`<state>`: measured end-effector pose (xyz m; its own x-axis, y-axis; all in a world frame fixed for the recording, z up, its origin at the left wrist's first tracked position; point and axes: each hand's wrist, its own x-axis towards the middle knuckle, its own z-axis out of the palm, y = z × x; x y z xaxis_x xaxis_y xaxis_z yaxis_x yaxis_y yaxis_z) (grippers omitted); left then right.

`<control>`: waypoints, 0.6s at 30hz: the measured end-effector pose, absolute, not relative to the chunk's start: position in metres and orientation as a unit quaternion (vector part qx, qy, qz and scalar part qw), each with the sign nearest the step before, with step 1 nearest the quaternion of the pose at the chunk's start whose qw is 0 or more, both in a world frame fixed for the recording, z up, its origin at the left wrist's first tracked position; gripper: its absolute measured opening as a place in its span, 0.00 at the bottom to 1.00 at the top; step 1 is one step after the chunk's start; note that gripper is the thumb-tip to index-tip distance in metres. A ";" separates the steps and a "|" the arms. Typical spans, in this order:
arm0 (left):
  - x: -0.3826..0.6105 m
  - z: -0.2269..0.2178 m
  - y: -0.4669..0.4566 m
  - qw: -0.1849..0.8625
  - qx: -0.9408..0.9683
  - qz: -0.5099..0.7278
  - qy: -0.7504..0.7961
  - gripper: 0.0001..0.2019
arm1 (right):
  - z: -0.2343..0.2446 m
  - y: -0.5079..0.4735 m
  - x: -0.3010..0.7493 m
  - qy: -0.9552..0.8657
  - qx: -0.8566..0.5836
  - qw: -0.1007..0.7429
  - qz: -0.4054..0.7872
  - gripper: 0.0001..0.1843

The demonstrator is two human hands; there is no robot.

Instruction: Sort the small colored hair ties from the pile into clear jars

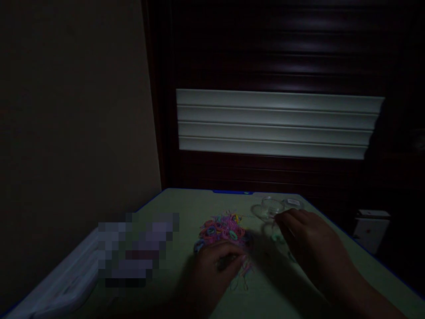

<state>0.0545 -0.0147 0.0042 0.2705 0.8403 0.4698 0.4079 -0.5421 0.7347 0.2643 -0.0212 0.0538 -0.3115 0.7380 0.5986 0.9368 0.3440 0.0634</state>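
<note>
A heap of thin, colourful elastic bands (229, 230) lies mid-table, in pink, purple, orange and blue. In front of it my left hand (219, 268) is closed, thumb and index fingertip meeting. A few loose bands (246, 268) show just past these fingertips; whether they are pinched or lying on the table I cannot tell. To the right, my right hand (307, 241) is closed with its fingertips pointing down beside a clear round container (272, 204). What those fingertips hold, if anything, is too dark to see. Small greenish bands (277, 238) lie beneath this hand.
Behind my right hand lies a clear round lid (293, 203) with a pale label. A white tray-like object (71, 270) and a pixelated, blurred-out patch occupy the left side. The light green table (186, 204) has a blue edge. A white box (371, 228) stands beyond its right side.
</note>
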 end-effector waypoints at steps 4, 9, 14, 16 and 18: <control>0.053 0.002 -0.015 0.247 0.764 0.442 0.400 0.05 | 0.061 -0.024 0.270 -0.743 -0.592 0.169 -0.262 0.10; 0.053 0.002 -0.015 0.246 0.764 0.439 0.405 0.05 | 0.064 -0.027 0.271 -0.715 -0.614 0.137 -0.305 0.13; 0.054 0.001 -0.014 0.244 0.760 0.445 0.405 0.05 | 0.065 -0.028 0.274 -0.706 -0.622 0.130 -0.313 0.14; 0.054 0.001 -0.013 0.247 0.761 0.443 0.404 0.05 | 0.064 -0.027 0.275 -0.709 -0.619 0.136 -0.308 0.14; 0.053 0.000 -0.013 0.247 0.764 0.441 0.400 0.04 | 0.062 -0.026 0.273 -0.725 -0.607 0.157 -0.285 0.13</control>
<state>0.0534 -0.0129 -0.0002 0.2901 0.8299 0.4766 0.3943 -0.5574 0.7306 0.2732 -0.0255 0.0623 -0.2136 0.7906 0.5739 0.9697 0.1000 0.2231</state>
